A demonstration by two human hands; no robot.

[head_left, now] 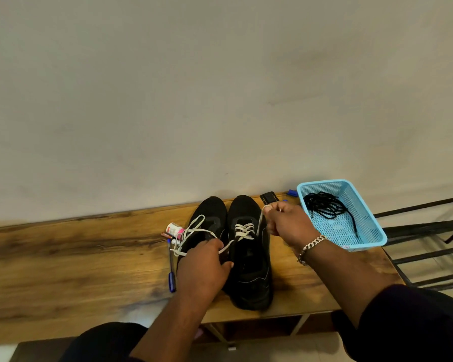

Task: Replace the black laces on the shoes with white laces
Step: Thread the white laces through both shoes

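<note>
Shoes (236,246), two black ones, stand side by side on the wooden table (63,257), toes to the wall. My left hand (204,267) pinches one end of the white lace (243,231) threaded through the right shoe; my right hand (285,223) grips the other end, raised beside the toe. A second white lace (191,231) lies loose over the left shoe. Black laces (324,207) sit heaped in the blue basket (372,231) at right.
</note>
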